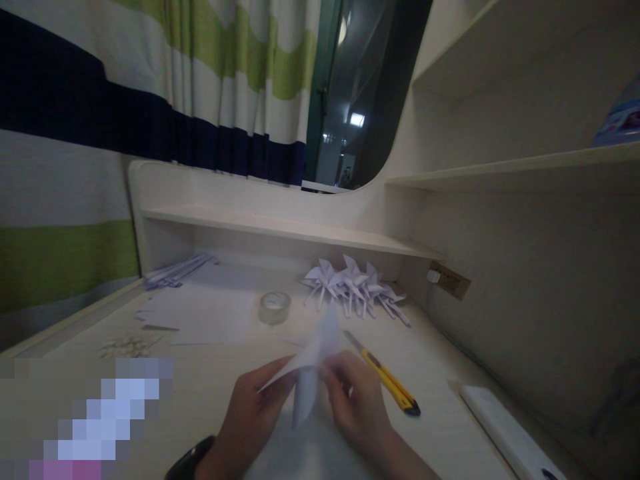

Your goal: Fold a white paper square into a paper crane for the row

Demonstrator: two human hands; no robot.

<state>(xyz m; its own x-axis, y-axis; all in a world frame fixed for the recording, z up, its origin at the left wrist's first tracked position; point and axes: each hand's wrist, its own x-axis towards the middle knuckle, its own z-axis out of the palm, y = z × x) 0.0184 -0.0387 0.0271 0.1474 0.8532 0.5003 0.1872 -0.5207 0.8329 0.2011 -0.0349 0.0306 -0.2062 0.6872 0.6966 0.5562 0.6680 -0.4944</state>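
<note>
My left hand (260,407) and my right hand (355,393) meet above the desk, pinching a partly folded sheet of white paper (307,393) from either side. One pointed flap of the paper rises between them and another curls down. It looks like a paper pinwheel, though motion blurs it. A yellow utility knife (387,380) lies just right of my right hand. Beyond my hands is a roll of clear tape (275,309). Several paper pinwheels (350,283) with paper stems lie in a heap at the back.
White paper sheets (205,307) lie at the back left, beside rolled paper sticks (180,272). Nearer is a small pile of thin pale pieces (131,345). A long white object (505,427) lies at the right edge. A shelf (290,227) spans the back, with a wall socket (453,280) at right.
</note>
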